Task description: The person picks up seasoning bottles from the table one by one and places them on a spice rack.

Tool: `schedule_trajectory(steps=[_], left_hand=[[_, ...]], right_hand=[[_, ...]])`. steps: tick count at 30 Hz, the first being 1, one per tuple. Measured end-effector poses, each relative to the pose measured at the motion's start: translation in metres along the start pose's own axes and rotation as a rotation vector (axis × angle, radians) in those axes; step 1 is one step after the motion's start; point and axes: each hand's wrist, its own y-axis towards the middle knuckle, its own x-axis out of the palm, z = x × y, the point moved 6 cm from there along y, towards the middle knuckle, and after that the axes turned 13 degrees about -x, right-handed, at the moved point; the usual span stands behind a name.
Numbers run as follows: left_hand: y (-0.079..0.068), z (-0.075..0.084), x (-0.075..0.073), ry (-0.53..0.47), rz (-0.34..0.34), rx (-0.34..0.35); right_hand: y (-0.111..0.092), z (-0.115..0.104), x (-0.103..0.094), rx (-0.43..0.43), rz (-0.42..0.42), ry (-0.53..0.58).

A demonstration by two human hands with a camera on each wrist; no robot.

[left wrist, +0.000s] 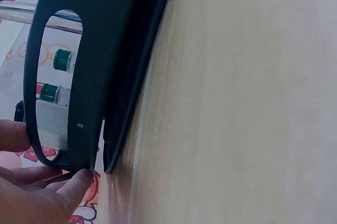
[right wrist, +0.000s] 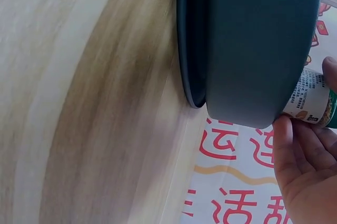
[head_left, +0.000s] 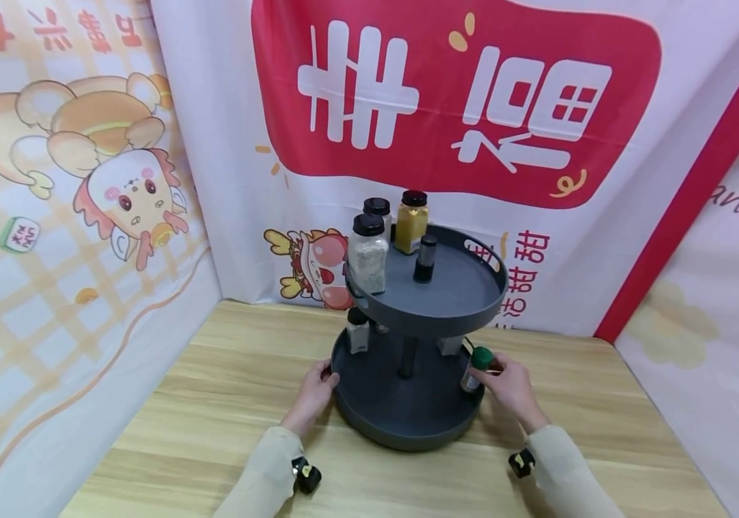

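Note:
A dark grey two-tier turntable rack (head_left: 408,424) stands on the table. My left hand (head_left: 314,394) grips the left rim of its lower tier; the left wrist view has thumb and fingers at the end of the handle cutout (left wrist: 76,124). At the lower tier's right side, my right hand (head_left: 513,385) holds a green-capped spice jar (head_left: 470,379). In the right wrist view the labelled jar (right wrist: 309,95) is partly behind the rim, with fingers and thumb around it. A white-bodied, black-capped jar (head_left: 358,335) sits at the lower tier's left.
On the upper tier (head_left: 460,288) stand a large black-lidded jar (head_left: 369,259), a yellow-filled jar (head_left: 411,224), a small dark bottle (head_left: 425,260) and another jar behind. A pale container (head_left: 450,345) is partly hidden below. Printed cloth (head_left: 227,144) hangs behind the wooden table (head_left: 201,403).

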Motion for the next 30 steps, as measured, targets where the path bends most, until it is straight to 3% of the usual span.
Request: schedule_trajectory(steps=[30], left_hand=[[0.0002, -0.0027, -0.0011, 0.008, -0.008, -0.023]], right_hand=[[-0.0038, 0.0072, 0.0057, 0.020, -0.030, 0.022]])
